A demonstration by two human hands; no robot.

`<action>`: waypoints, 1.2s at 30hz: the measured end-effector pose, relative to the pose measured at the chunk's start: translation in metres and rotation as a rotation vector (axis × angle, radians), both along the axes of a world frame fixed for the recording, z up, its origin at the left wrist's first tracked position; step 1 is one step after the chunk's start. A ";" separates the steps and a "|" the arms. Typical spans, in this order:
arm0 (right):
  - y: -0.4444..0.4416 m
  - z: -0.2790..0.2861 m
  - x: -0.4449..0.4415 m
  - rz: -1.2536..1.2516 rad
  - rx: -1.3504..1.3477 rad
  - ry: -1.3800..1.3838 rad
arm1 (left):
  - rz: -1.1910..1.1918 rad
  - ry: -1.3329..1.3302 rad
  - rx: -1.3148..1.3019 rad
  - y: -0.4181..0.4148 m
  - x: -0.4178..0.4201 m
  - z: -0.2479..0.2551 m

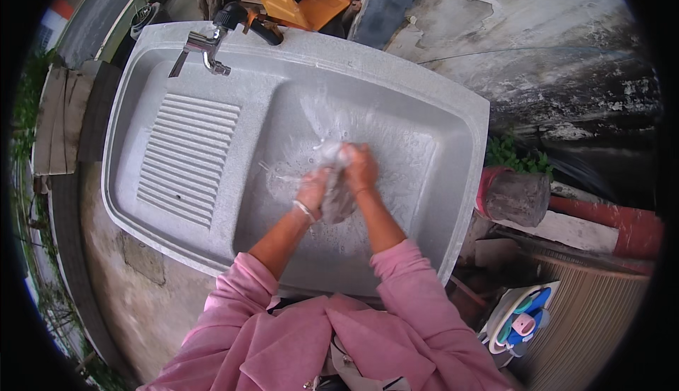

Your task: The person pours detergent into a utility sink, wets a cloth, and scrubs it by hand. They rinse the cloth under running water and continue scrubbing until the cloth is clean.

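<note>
Both hands are in the deep basin of a grey laundry sink (451, 141), gripping one wet, greyish cloth item (339, 202) between them. My left hand (313, 188), with a pale band at the wrist, is on the item's left side. Slightly farther from me, my right hand (360, 167) is closed on its upper right part. White suds (331, 151) cover the cloth's upper end, and soapy water is splashed over the basin floor. Motion blurs the fingers and the cloth, so its exact kind cannot be told.
A ribbed washboard (188, 160) is moulded into the sink's left side. Above it juts a chrome faucet (207, 51) with its lever hanging down. A stained wall (530, 35) runs behind on the right. Near a log (517, 197), a white container (501, 327) holds coloured footwear (524, 323).
</note>
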State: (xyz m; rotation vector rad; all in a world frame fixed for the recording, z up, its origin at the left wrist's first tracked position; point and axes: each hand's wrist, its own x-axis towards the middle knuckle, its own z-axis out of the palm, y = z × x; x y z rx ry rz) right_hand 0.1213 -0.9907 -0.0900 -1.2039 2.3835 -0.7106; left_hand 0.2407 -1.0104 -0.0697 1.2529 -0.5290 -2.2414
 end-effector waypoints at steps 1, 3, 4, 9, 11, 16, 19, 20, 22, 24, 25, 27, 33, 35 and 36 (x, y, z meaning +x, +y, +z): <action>0.008 -0.011 -0.035 -0.016 -0.016 0.053 | -0.157 -0.008 -0.268 -0.001 -0.011 0.011; 0.016 0.017 -0.065 -0.139 -0.128 -0.017 | -0.270 -0.021 -0.391 -0.018 -0.008 0.029; 0.019 0.038 -0.076 -0.259 -0.160 -0.135 | -0.321 -0.031 -0.451 -0.022 -0.005 0.032; 0.079 0.076 -0.104 0.077 0.549 -0.690 | -0.252 -0.358 -0.439 -0.025 0.065 -0.014; 0.076 0.077 -0.087 0.173 0.862 -0.773 | -0.194 -0.394 -0.151 -0.017 0.089 -0.037; 0.069 -0.078 -0.097 -0.123 0.266 0.162 | 0.081 -0.268 0.061 0.004 0.103 -0.101; 0.012 -0.064 0.020 -0.012 0.072 0.129 | 0.184 -0.143 0.069 0.005 0.089 -0.096; 0.008 -0.074 0.045 0.094 0.079 0.166 | 0.204 -0.070 0.073 0.005 0.077 -0.089; 0.000 -0.057 0.096 0.253 -0.087 -0.383 | 0.351 0.101 0.264 -0.009 0.089 -0.095; 0.002 -0.005 0.117 0.262 -0.117 -0.369 | 0.302 0.287 0.258 -0.012 0.088 -0.069; 0.001 0.018 0.132 0.314 -0.112 -0.296 | 0.388 0.636 0.361 -0.006 0.127 -0.136; 0.012 0.021 0.125 0.278 -0.055 -0.084 | 0.246 0.376 0.423 0.017 0.089 -0.123; 0.013 -0.034 -0.060 -0.209 0.400 0.107 | -0.229 0.029 0.065 0.003 0.019 -0.038; 0.046 -0.049 -0.115 -0.572 0.240 0.077 | -0.124 -0.117 -0.202 -0.037 0.049 -0.055; 0.051 -0.051 -0.110 -0.518 0.230 0.172 | -0.102 -0.209 -0.068 -0.048 0.068 -0.055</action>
